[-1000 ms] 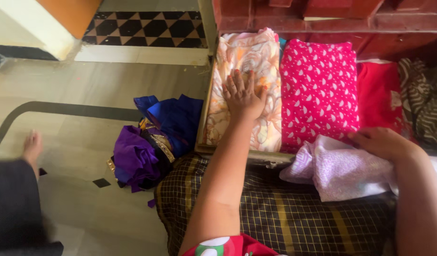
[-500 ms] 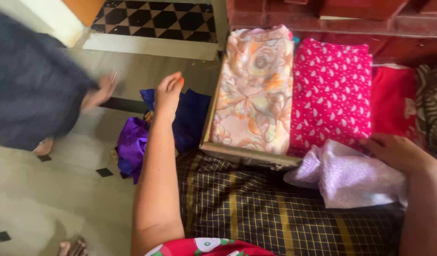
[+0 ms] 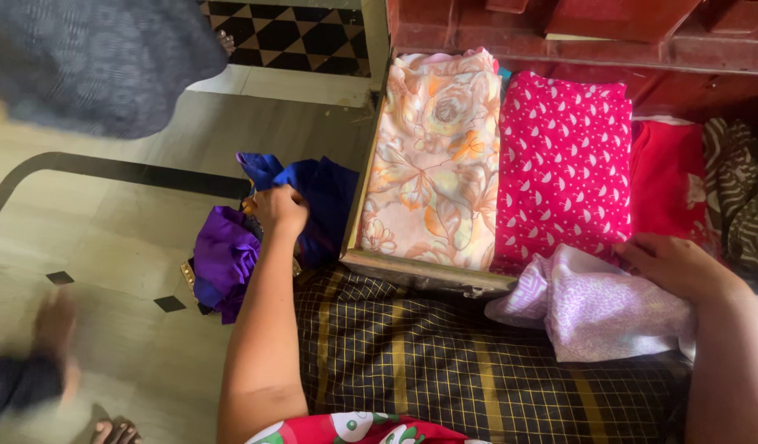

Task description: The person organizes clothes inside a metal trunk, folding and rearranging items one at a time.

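left hand (image 3: 280,210) off the peach floral cloth (image 3: 432,156) now, where it lay flat a second ago; swung out over the floor half a second back, now down and clenched on the blue cloth (image 3: 321,201) in the heap beside the drawer. reads as a pick-up from the floor pile, the floral stack being done with. blue cloth on the floor, just left of the drawer's wooden side (image 3: 358,193), touching the purple cloth (image 3: 222,263) with gold trim under it. right hand (image 3: 671,263) unchanged: resting on the lilac printed cloth (image 3: 597,308), fingers curled over its upper edge, loose hold, draped over the drawer front and onto the dark checked fabric (image 3: 477,362) across the lap. drawer contents, left to right: peach floral fold, pink patterned fold (image 3: 564,164), red fold (image 3: 667,177), then a brown striped cloth (image 3: 741,197) at the far right, partly out of frame. all folded flat, side by side, touching. another person in dark clothing (image 3: 91,57) blurred at top left, a blurred foot (image 3: 54,329) lower left; has shifted since before, clear of both hands.
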